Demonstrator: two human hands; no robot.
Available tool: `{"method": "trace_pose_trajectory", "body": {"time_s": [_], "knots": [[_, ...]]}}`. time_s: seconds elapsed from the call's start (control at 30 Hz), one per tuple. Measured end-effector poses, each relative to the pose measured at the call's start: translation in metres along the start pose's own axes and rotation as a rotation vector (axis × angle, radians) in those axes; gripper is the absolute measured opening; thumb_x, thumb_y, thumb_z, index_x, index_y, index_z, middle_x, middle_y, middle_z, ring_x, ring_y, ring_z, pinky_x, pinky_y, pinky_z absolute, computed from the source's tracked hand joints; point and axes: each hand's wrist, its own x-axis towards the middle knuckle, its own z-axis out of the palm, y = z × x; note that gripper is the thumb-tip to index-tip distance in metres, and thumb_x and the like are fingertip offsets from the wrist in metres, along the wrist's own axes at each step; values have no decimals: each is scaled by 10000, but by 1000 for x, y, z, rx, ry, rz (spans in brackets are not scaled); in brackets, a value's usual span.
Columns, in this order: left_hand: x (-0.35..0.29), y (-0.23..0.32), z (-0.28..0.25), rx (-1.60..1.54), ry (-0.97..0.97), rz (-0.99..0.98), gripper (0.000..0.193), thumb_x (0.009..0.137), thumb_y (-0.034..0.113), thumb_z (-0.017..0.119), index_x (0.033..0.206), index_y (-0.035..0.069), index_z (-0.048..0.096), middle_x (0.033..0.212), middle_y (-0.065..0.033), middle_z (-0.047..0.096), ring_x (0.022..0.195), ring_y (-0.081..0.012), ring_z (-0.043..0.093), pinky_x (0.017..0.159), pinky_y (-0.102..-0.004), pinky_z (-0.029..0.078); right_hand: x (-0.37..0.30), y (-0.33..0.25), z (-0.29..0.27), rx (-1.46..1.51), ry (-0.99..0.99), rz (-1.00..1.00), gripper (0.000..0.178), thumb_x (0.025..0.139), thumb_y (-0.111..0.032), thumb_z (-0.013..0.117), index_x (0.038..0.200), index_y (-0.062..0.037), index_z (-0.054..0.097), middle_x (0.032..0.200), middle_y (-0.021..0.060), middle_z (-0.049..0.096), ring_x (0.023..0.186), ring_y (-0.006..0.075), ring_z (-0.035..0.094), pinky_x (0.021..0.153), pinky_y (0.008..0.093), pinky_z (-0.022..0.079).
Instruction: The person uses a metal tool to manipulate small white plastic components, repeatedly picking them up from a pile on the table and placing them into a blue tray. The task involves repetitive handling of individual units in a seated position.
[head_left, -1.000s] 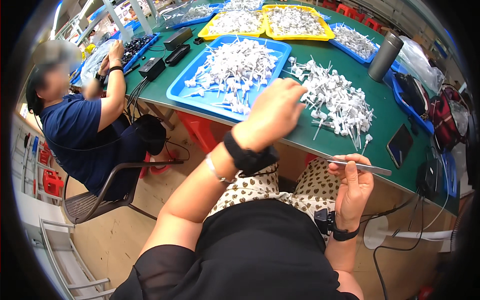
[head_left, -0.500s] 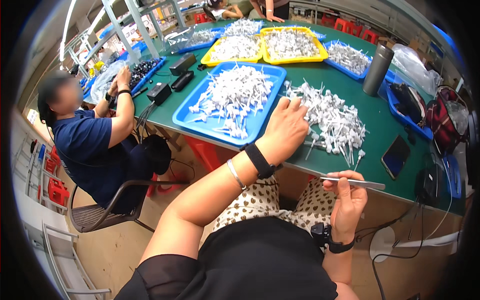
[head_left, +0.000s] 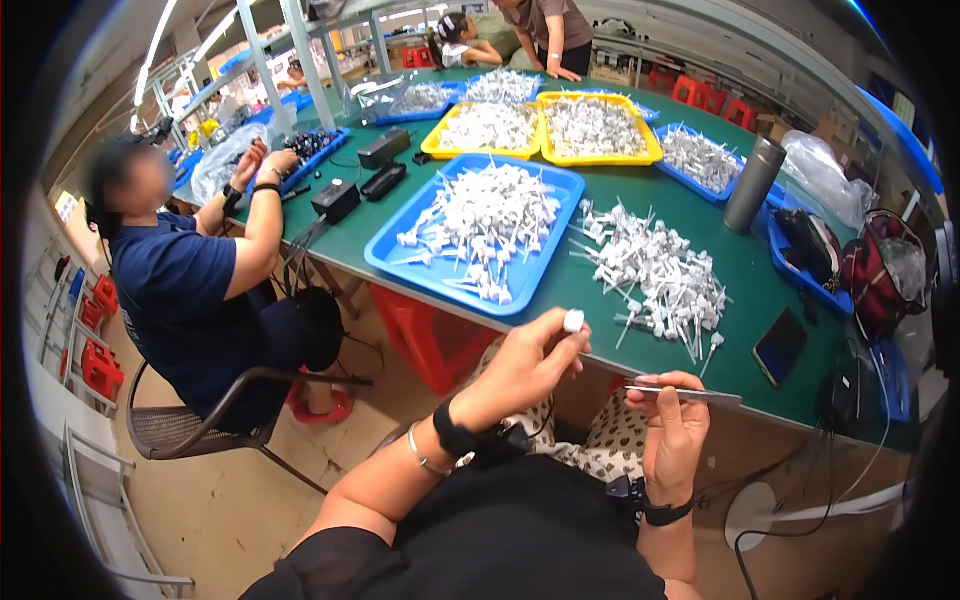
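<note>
My left hand (head_left: 525, 365) is closed in front of the table edge, with a small white plastic part (head_left: 574, 321) pinched between thumb and fingers. Between the thumb and fingers of my right hand (head_left: 676, 430) lies a pair of metal tweezers (head_left: 715, 398), roughly level and apart from the white part. Beyond both hands, a loose pile of white plastic parts with thin stems (head_left: 655, 272) is spread on the green table (head_left: 640, 372). Left of that pile, a blue tray (head_left: 548, 262) holds a heap of similar parts.
Two yellow trays (head_left: 655, 155) of white parts stand farther back. To the right are a grey bottle (head_left: 755, 187), a phone (head_left: 780, 348) and a dark red bag (head_left: 880, 262). A co-worker (head_left: 175, 270) sits at the left, near black adapters (head_left: 336, 201). Cables (head_left: 828, 480) hang at lower right.
My left hand has drawn back from the pile toward me and now shows a white part in its fingers. My right hand still holds the tweezers, slightly lower and farther left in view.
</note>
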Motion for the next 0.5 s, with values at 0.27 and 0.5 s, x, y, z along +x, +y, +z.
{"method": "trace_pose_trajectory", "body": {"time_s": [0.27,0.5], "knots": [[-54,-42,16,-2,-7,58,237,1023,119,559,1184,-11,674,964,-86,676,796,-127,657,716,-264,539,-10,19,13,-69,-62,60,211,996,-101,607,1159,21,556,1085,186,681,939,231,699,852,361,584],[-60,-55,16,31,55,64,162,937,75,674,1079,15,723,858,-73,673,749,-139,662,648,-276,525,-18,36,21,-189,-121,61,195,993,-45,592,1162,45,554,1106,161,680,1005,200,682,920,317,557]]}}
